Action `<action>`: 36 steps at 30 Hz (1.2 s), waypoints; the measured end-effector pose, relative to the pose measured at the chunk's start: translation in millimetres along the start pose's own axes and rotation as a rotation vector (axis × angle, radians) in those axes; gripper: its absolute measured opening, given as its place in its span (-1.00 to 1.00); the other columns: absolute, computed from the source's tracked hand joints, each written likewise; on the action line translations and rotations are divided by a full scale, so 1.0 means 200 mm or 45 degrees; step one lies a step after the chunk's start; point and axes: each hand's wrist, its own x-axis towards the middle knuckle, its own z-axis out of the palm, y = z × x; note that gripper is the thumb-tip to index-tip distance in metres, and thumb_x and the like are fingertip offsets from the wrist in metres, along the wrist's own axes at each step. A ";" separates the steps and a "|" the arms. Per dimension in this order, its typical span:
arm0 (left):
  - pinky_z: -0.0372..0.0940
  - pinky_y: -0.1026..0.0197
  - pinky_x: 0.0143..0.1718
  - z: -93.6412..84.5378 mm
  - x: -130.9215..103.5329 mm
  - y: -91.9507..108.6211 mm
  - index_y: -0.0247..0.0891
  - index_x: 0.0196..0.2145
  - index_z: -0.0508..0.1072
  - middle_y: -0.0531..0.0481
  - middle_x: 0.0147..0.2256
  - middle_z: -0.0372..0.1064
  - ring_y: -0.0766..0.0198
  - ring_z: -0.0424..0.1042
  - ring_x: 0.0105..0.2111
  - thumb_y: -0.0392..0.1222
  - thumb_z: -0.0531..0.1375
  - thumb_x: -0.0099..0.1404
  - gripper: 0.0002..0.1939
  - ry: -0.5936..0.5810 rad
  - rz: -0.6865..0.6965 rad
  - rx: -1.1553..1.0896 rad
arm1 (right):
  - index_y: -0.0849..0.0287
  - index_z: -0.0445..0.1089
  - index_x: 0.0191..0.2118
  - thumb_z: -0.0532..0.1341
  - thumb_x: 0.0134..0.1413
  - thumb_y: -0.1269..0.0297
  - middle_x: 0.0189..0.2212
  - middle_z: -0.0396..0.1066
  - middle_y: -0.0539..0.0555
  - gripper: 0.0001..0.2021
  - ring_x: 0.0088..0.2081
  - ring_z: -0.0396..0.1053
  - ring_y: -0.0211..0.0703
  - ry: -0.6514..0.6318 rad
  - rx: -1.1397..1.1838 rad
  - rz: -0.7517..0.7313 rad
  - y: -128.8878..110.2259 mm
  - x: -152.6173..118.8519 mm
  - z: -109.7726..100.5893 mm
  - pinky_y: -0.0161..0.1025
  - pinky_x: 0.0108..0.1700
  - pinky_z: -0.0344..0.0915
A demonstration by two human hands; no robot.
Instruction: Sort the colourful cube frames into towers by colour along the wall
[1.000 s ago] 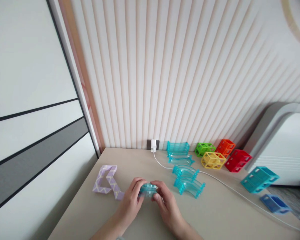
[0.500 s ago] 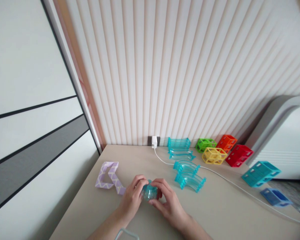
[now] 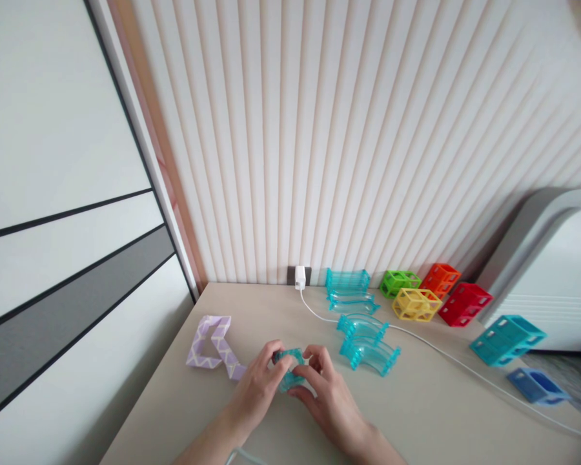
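Note:
Between my two hands is a clear teal plastic piece (image 3: 291, 382), partly covered by my fingers, so its full shape does not show. My left hand (image 3: 257, 382) grips its left side with thumb and fingers. On the opposite side, my right hand (image 3: 330, 389) closes over it with curled fingers and thumb. To the left of my left hand lies a lilac folding snake toy (image 3: 225, 354) with white lines. Right of my right hand, a curved teal track piece (image 3: 370, 356) lies beside another curved track piece (image 3: 363, 327).
Two straighter teal pieces (image 3: 347, 281) lie against the ribbed wall. A white charger (image 3: 300, 278) sends its cable across the tabletop (image 3: 266, 300). Rightward stand green (image 3: 399, 283), yellow (image 3: 416, 305), orange (image 3: 440, 280), red (image 3: 465, 303), teal (image 3: 508, 340) and blue block frames (image 3: 537, 386).
The teal piece has been turned between my hands, so more of its upper rim shows. My right fingers have shifted and curl more. The other things lie as before.

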 end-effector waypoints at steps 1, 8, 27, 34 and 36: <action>0.46 0.32 -0.22 0.00 0.00 0.00 -0.10 -0.05 0.39 0.00 -0.12 0.36 0.29 0.51 -0.21 -0.47 0.03 0.35 -0.65 -0.026 -0.007 -0.003 | 0.00 0.43 -0.04 0.31 0.26 0.32 -0.02 0.30 0.09 -0.81 -0.26 0.40 -0.19 -0.018 -0.051 -0.004 -0.01 0.00 -0.01 -0.28 -0.21 0.45; 0.51 0.26 -0.11 0.01 -0.01 -0.03 -0.06 0.08 0.38 -0.06 0.00 0.39 0.25 0.57 -0.10 -0.49 0.00 0.36 -0.54 0.064 0.138 0.003 | 0.03 0.47 -0.19 0.36 0.23 0.26 0.02 0.43 0.13 -0.92 -0.12 0.46 0.02 -0.127 -0.263 -0.082 -0.12 0.04 -0.12 -0.09 -0.05 0.45; 0.44 0.13 0.00 -0.17 0.04 -0.14 -0.12 0.04 0.48 -0.07 -0.09 0.54 0.14 0.56 -0.09 -0.37 0.06 0.42 -0.67 0.026 0.278 0.270 | 0.18 0.60 -0.08 0.24 0.13 0.43 0.13 0.44 0.32 -0.74 0.03 0.52 0.15 -0.100 -0.934 0.739 0.96 -0.32 -1.16 -0.08 0.04 0.44; 0.43 0.01 0.03 -0.45 -0.09 -0.65 -0.08 0.02 0.53 -0.10 -0.05 0.56 0.01 0.56 -0.04 -0.07 0.03 0.42 -0.65 -0.076 -0.075 0.480 | 0.16 0.57 -0.01 0.23 0.10 0.45 0.17 0.46 0.27 -0.66 0.10 0.50 0.09 -0.147 -0.885 0.700 1.02 -0.36 -1.19 -0.12 0.13 0.40; 0.42 0.01 0.06 -0.49 -0.14 -0.76 -0.09 0.06 0.50 -0.11 0.03 0.54 -0.03 0.53 0.03 0.05 0.05 0.40 -0.60 -0.102 -0.245 0.490 | 0.13 0.56 0.02 0.21 0.07 0.47 0.14 0.49 0.24 -0.62 0.08 0.52 0.08 -0.127 -0.879 0.671 1.02 -0.37 -1.20 -0.12 0.12 0.41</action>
